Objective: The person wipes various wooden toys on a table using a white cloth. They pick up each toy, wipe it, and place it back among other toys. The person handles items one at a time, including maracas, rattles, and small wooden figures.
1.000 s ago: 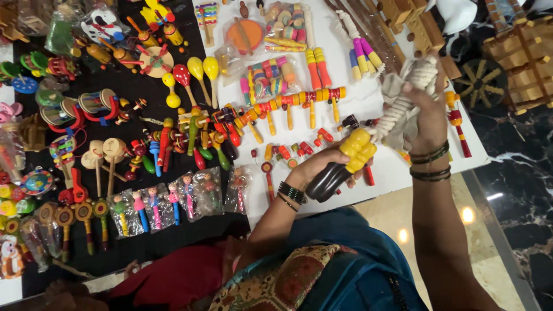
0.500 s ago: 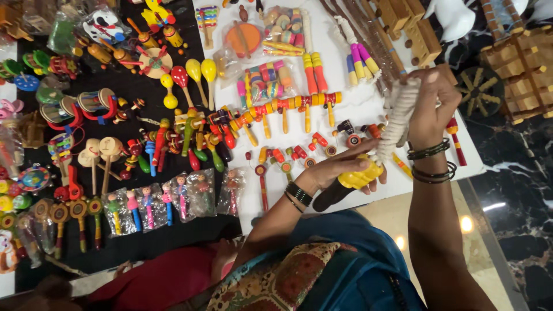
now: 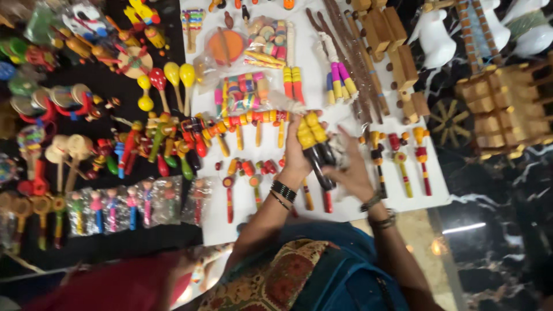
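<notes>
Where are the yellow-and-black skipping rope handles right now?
In the head view, centre of frame: the skipping rope handles are gripped in the left hand, right hand beside them, above the white sheet.

Both forearms reach forward and converge, the left hand [image 3: 296,154] closed with fingers curled in a grip, the right hand [image 3: 352,171] just beside its fingertips, fingers spread.

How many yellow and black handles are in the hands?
2 handles, side by side, gripped in the left hand; the right hand touches their black lower ends. More may be hidden behind the fingers.
</notes>
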A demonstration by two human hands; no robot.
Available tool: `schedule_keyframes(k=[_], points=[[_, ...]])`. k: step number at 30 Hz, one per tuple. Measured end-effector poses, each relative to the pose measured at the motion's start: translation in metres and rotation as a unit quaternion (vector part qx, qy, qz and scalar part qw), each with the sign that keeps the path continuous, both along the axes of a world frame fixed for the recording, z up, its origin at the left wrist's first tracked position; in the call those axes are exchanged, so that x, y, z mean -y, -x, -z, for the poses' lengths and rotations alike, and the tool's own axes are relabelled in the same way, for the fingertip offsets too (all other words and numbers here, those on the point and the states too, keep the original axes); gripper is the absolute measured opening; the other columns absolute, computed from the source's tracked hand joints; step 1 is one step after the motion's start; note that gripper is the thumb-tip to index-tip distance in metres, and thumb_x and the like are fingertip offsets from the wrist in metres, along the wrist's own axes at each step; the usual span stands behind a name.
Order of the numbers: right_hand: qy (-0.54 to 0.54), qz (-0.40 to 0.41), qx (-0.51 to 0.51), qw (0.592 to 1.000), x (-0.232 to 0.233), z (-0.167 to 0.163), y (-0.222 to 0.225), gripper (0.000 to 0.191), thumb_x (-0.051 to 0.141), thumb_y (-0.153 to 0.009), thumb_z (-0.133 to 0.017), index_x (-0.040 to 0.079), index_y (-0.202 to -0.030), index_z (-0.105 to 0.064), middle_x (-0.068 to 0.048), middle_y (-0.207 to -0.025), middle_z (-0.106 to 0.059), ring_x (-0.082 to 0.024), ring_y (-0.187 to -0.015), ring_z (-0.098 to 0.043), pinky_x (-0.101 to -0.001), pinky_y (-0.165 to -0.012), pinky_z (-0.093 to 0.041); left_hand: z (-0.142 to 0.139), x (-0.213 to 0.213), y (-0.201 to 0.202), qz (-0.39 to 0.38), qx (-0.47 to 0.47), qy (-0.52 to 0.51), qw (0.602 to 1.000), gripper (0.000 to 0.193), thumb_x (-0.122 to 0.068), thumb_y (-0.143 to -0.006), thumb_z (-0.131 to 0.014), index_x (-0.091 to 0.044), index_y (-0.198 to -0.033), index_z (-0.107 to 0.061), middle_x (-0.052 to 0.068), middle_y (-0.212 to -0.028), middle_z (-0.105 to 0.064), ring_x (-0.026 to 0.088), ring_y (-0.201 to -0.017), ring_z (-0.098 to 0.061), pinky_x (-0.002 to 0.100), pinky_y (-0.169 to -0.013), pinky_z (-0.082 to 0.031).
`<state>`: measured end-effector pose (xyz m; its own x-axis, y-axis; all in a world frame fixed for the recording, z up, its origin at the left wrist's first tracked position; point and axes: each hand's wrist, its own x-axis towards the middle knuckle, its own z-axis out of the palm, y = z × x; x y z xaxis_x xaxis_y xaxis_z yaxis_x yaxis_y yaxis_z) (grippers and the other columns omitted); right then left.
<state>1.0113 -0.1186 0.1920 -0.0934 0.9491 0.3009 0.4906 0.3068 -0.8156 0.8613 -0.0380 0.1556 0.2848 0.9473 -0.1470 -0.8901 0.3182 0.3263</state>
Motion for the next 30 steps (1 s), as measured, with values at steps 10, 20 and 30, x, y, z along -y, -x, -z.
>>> schedule_keyframes(k=[10,20,30], points=[[0.16,-0.191,-0.159,0.955,-0.012,0.004,-0.018,0.109,0.016,-0.075,-0.086,0.005,-0.162,-0.022,-0.016,-0.168,-0.029,-0.028,-0.153,-0.029,-0.0399,-0.124,-0.021,0.046,-0.008,-0.019,-0.088,-0.066,0.096,0.989,0.038,-0.041,-0.099,-0.058,-0.012,-0.124,-0.054,0.007,-0.118,-0.069,0.023,-0.103,-0.068,0.039,-0.085,-0.056],[0.348,-0.07,-0.372,0.857,-0.056,0.051,-0.047,0.087,0.021,-0.076,-0.072,0.013,-0.158,-0.043,-0.01,-0.157,-0.047,-0.025,-0.132,-0.05,-0.0396,-0.106,-0.041,0.108,-0.029,-0.001,0.092,-0.198,0.177,0.96,0.074,-0.066,-0.097,-0.05,-0.006,-0.138,-0.059,0.004,-0.127,-0.065,0.02,-0.112,-0.062,0.037,-0.094,-0.051],[0.174,-0.003,-0.25,0.952,-0.266,0.064,-0.027,0.078,0.01,-0.08,-0.08,0.012,-0.153,-0.051,-0.01,-0.151,-0.056,-0.02,-0.132,-0.056,-0.031,-0.104,-0.052,0.125,-0.028,0.023,0.128,-0.19,0.177,0.957,0.056,-0.055,-0.101,-0.05,-0.015,-0.139,-0.061,0.001,-0.127,-0.064,0.018,-0.114,-0.057,0.036,-0.102,-0.046]])
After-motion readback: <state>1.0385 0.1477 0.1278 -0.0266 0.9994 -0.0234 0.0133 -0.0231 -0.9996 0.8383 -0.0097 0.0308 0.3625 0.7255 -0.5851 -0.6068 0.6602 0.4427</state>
